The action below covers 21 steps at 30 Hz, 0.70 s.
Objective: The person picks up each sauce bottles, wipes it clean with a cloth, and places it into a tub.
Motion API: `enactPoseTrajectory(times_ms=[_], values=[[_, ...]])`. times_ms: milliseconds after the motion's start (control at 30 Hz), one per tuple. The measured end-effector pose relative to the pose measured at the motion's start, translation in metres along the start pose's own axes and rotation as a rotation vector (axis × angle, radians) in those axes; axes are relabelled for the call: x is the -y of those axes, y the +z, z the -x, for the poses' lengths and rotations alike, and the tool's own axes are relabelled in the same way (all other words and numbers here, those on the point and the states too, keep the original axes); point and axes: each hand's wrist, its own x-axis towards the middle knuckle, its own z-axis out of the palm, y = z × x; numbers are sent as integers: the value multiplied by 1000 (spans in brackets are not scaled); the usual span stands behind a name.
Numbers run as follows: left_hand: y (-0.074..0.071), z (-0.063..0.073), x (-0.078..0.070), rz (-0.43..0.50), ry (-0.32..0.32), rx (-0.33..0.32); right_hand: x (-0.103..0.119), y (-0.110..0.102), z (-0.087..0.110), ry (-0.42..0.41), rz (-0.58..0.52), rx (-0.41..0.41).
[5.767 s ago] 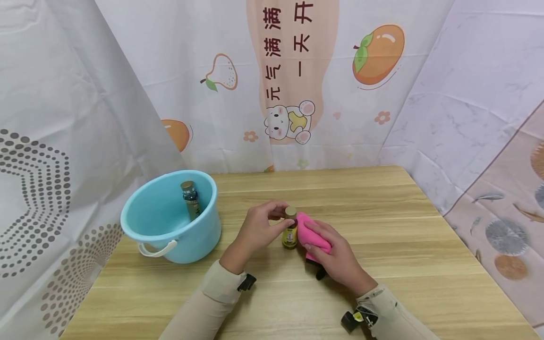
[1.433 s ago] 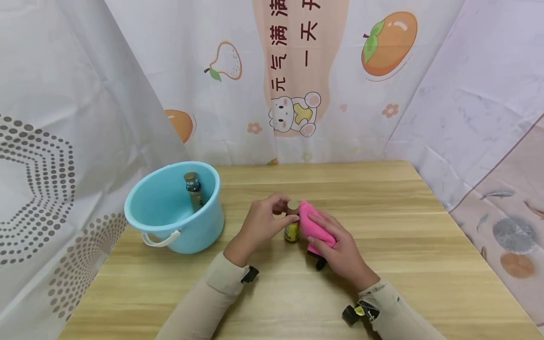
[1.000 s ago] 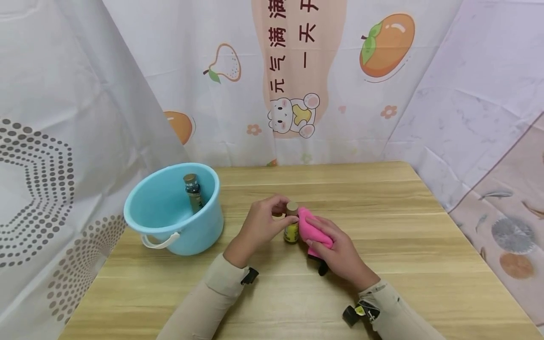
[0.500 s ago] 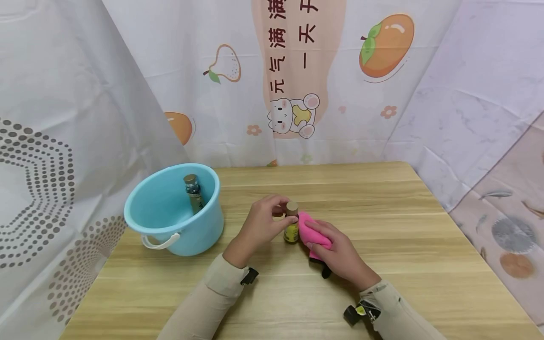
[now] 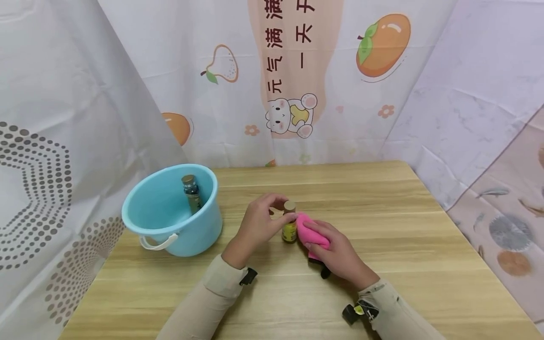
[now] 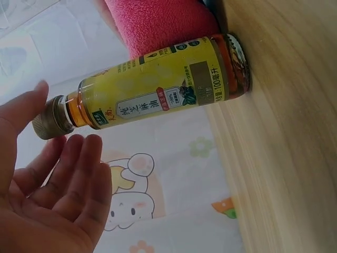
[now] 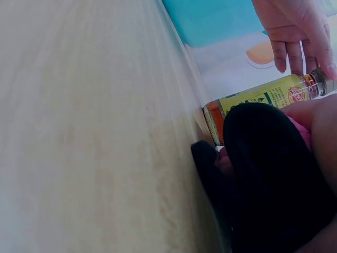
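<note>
A small sesame oil bottle point(image 6: 152, 84) with a yellow label and a gold-brown cap point(image 5: 290, 206) stands upright on the table. My left hand point(image 5: 262, 221) pinches it at the cap and neck, thumb on one side and fingertips on the other. Against the bottle's right side lies a soft pink plush thing point(image 5: 313, 236) with black parts point(image 7: 268, 174) at its lower end. My right hand point(image 5: 337, 252) grips this plush thing, fingers wrapped over its top. What kind of thing it is cannot be told. Its underside is hidden.
A light blue bucket point(image 5: 210, 236) with a white handle point(image 5: 158, 244) stands on the left of the wooden table point(image 5: 361, 203). Inside leans a dark bottle point(image 5: 193, 196) with a brown cap. Patterned curtains point(image 5: 238, 108) close off the back and sides.
The pink plush thing has slid a little down and toward me along the bottle, with my right hand gripping it. My left hand stays at the cap, and the bottle stays upright.
</note>
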Motion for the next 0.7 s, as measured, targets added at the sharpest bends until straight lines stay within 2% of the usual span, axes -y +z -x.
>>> enactPoseTrajectory(times_ms=[233,400,700], values=[[-1,-1,0,-2,15,-6,2,1,-1,-12,9,-16],[-2,-1,1,1,24,-1,3,1,-1,-61,-13,-42],[-2,-1,2,77,-24,18,1,2,-1,-156,-74,-110]])
